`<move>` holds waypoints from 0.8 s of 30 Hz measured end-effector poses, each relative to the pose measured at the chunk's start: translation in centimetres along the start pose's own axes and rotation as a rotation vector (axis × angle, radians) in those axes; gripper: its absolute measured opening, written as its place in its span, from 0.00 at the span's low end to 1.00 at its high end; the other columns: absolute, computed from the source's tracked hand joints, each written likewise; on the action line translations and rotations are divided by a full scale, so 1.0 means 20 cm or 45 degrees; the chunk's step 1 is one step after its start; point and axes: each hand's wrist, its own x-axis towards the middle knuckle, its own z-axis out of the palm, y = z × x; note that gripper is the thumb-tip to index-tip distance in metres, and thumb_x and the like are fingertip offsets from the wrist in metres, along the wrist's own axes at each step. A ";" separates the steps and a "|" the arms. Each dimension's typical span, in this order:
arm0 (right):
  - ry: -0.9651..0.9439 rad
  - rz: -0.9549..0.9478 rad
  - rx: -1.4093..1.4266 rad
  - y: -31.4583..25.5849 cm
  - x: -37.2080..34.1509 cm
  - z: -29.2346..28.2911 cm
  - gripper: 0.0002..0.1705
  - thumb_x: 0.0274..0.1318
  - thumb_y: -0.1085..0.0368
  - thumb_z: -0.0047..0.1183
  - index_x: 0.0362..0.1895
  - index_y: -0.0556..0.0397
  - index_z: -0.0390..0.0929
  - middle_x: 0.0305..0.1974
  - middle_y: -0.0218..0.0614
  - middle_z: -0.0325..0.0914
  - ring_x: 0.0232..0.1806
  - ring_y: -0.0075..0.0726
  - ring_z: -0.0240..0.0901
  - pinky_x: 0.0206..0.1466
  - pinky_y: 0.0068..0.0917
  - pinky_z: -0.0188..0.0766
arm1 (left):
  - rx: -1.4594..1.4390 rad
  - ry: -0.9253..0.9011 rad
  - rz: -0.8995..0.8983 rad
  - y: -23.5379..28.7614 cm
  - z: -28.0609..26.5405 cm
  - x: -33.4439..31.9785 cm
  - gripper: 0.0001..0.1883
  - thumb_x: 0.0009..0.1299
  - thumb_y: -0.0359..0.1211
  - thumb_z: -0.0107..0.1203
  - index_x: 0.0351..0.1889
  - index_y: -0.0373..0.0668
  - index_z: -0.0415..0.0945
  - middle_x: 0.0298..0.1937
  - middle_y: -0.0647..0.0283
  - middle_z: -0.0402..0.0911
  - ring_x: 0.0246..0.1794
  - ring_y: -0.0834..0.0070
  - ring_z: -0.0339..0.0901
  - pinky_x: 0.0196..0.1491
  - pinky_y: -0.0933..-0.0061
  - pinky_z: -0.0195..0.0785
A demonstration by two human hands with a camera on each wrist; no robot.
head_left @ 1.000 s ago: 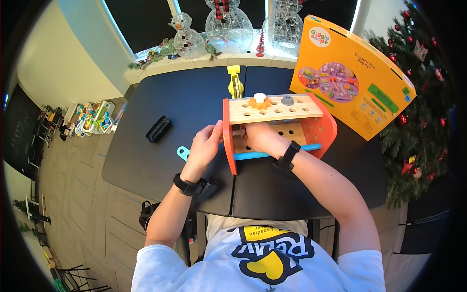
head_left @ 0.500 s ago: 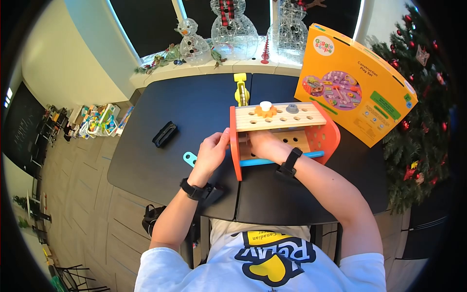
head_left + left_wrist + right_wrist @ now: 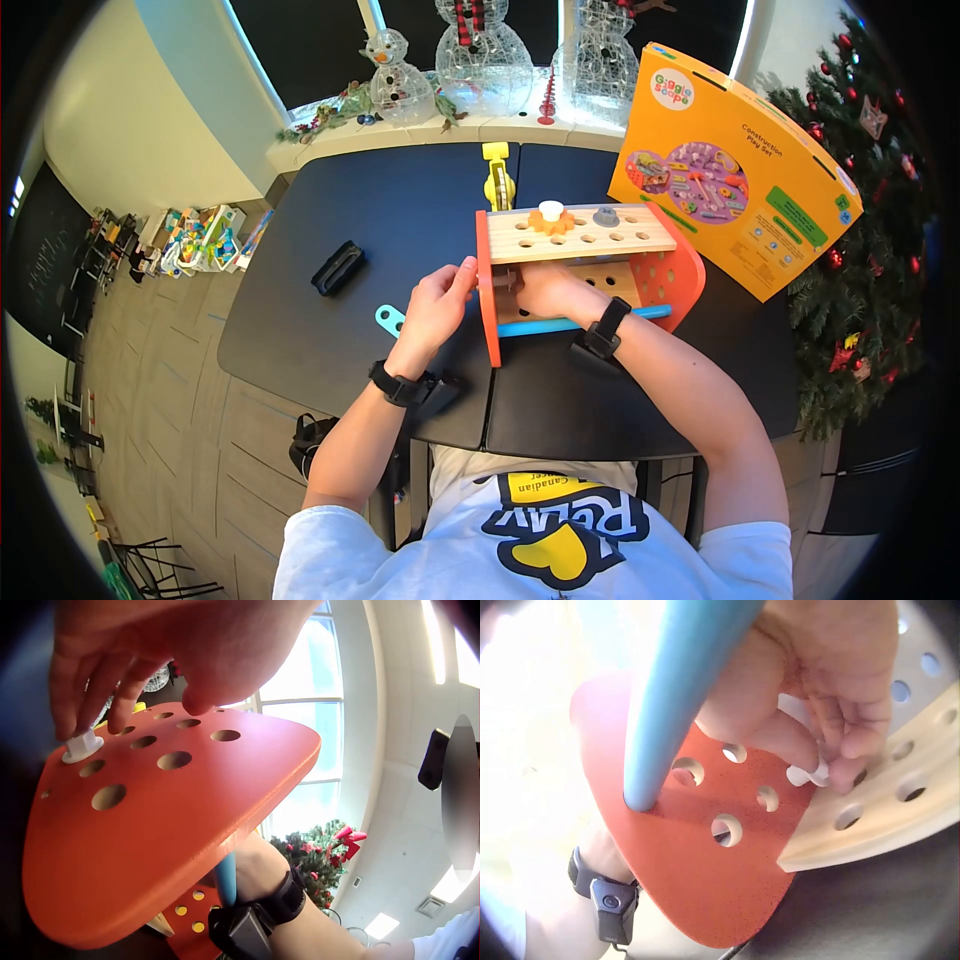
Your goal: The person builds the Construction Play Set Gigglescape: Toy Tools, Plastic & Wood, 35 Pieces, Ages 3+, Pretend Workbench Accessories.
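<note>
A wooden toy workbench (image 3: pixel 560 246) with red-orange side panels stands on the table. Outside its left panel (image 3: pixel 187 795), my left hand (image 3: pixel 438 305) holds its fingertips around a white plastic bolt (image 3: pixel 83 747) seated in one of the panel's holes. My right hand (image 3: pixel 550 290) reaches inside, under the slatted top and over the blue rod (image 3: pixel 682 705). In the right wrist view, its thumb and fingers pinch a small white plastic piece (image 3: pixel 799 776) against the inner face of the same panel; the fingers partly hide it. An orange gear (image 3: pixel 551 224) with a white cap sits on top.
Beside the gear is a grey screw piece (image 3: pixel 606 217). A yellow toy tool (image 3: pixel 497 178) stands behind the workbench. A light-blue holed strip (image 3: pixel 389 320) and a black case-like object (image 3: pixel 339 268) lie to the left. An orange box (image 3: pixel 735 170) stands at back right.
The head view has shifted slightly. Both hands stay at the left panel, with only small finger movements; the workbench keeps its place on the table.
</note>
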 end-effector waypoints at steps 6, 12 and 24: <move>-0.002 -0.058 0.000 0.02 0.00 0.01 0.17 0.61 0.73 0.53 0.55 0.60 0.77 0.50 0.58 0.82 0.57 0.65 0.78 0.58 0.48 0.75 | -0.002 -0.013 0.002 -0.03 0.00 0.03 0.32 0.82 0.57 0.50 0.42 0.32 0.84 0.34 0.60 0.85 0.37 0.76 0.77 0.43 0.70 0.71; -0.045 0.024 -0.062 0.02 0.03 0.02 0.16 0.62 0.75 0.50 0.54 0.60 0.79 0.50 0.57 0.82 0.55 0.64 0.79 0.57 0.49 0.75 | 0.026 -0.014 -0.008 -0.03 0.00 0.02 0.32 0.82 0.57 0.50 0.41 0.33 0.84 0.34 0.61 0.84 0.37 0.76 0.77 0.43 0.71 0.70; 0.026 -0.071 0.014 -0.01 -0.01 0.01 0.16 0.60 0.74 0.52 0.52 0.62 0.80 0.50 0.59 0.83 0.56 0.64 0.79 0.57 0.46 0.76 | 0.004 -0.012 -0.003 -0.04 0.00 0.03 0.32 0.83 0.57 0.50 0.42 0.32 0.84 0.34 0.61 0.84 0.37 0.76 0.76 0.43 0.70 0.70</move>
